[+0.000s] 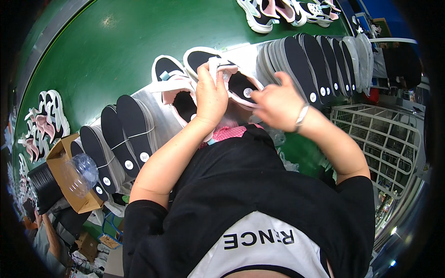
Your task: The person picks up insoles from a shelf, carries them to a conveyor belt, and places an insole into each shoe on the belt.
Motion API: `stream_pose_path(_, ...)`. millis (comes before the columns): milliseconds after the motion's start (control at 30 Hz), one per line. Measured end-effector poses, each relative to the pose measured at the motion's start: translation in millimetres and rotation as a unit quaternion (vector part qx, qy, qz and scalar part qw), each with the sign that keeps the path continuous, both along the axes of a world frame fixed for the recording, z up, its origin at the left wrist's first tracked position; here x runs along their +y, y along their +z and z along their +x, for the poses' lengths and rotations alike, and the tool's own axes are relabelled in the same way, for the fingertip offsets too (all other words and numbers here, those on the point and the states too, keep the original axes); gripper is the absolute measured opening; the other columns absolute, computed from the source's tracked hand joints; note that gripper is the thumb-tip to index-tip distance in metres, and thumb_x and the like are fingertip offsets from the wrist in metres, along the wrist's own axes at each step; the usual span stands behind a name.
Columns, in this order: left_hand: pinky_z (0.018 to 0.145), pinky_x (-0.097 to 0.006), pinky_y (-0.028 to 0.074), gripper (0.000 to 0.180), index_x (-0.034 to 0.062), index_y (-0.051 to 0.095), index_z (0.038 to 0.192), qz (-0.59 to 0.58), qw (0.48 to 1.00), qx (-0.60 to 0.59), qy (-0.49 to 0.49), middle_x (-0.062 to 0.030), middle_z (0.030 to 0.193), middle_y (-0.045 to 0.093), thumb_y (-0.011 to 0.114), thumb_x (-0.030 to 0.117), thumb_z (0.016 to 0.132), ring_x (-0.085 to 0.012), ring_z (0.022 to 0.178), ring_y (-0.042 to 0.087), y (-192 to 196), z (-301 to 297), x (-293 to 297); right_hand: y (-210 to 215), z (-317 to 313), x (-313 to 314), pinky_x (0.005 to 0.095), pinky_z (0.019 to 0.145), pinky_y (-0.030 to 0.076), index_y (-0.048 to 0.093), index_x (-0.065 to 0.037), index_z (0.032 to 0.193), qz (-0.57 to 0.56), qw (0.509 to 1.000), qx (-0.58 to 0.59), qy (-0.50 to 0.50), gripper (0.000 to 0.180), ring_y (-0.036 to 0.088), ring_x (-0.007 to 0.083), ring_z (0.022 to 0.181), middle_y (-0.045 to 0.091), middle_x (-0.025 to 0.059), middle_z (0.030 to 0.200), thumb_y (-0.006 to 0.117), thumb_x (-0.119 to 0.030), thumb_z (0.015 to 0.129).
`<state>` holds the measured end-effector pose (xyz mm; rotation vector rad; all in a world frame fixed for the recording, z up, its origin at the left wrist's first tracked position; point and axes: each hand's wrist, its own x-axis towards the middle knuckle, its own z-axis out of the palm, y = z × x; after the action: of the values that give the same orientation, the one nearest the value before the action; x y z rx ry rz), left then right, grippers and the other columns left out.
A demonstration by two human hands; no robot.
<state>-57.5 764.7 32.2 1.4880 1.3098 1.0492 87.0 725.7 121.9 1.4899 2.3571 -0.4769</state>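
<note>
Two hands at a pink-and-white shoe on the metal ledge of a green bench

The shoe [238,85], pink and white with a black insole showing, sits on the metal ledge [155,104] in front of the person; the left hand [211,95] is closed around its upper edge, while the right hand [278,103] is blurred, fingers half curled beside the shoe, and whether it grips anything cannot be told. A second shoe [178,90] lies just to the left, touching the ledge. Rows of black insoles [308,58] stand on either side, more shoes [278,11] rest further back on the bench [106,51], a white wire basket [382,136] stands to the right
</note>
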Motion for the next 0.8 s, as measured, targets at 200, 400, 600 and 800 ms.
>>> stream_pose_path(200,0.067,-0.032,0.043,0.022,-0.0027,0.042,0.096,-0.064,0.994,-0.090,0.001,-0.0162,0.084,0.055,0.047,0.014,0.083,-0.0250,0.076,0.056,-17,7,14,-58,-4,16,0.0451,0.089,0.026,0.058,-0.005,0.086,-0.152,0.982,-0.113,-0.002,0.022,0.058,0.0252,0.079,0.061,0.0101,0.075,0.055,-0.020,0.070)
stream_pose_path(400,0.062,-0.031,0.044,0.025,-0.0014,0.043,0.088,-0.179,0.965,-0.190,0.002,-0.0144,0.078,0.057,0.044,0.023,0.085,-0.0210,0.070,0.056,-38,16,33,-49,-3,19,0.0386,0.081,0.037,0.054,-0.008,0.093,-0.092,0.991,0.061,-0.070,0.023,0.057,0.0267,0.079,0.060,0.0124,0.076,0.050,-0.025,0.077)
stream_pose_path(600,0.066,-0.039,0.042,0.031,-0.0010,0.043,0.094,-0.122,0.988,-0.094,-0.021,-0.0215,0.079,0.056,0.039,0.029,0.085,-0.0342,0.075,0.055,-27,16,34,-64,-4,41,0.0335,0.059,0.044,0.052,-0.010,0.100,0.269,0.956,0.115,-0.034,0.029,0.053,0.0217,0.069,0.052,0.0047,0.073,0.052,-0.014,0.071)
stream_pose_path(800,0.069,-0.044,0.040,0.028,0.0018,0.042,0.095,-0.098,0.994,-0.042,-0.026,-0.0254,0.083,0.055,0.040,0.028,0.084,-0.0414,0.080,0.052,-33,16,39,-61,-1,63,0.0352,0.060,0.044,0.055,-0.010,0.078,0.242,0.951,0.188,-0.026,0.010,0.052,0.0239,0.070,0.051,0.0059,0.073,0.050,-0.015,0.071)
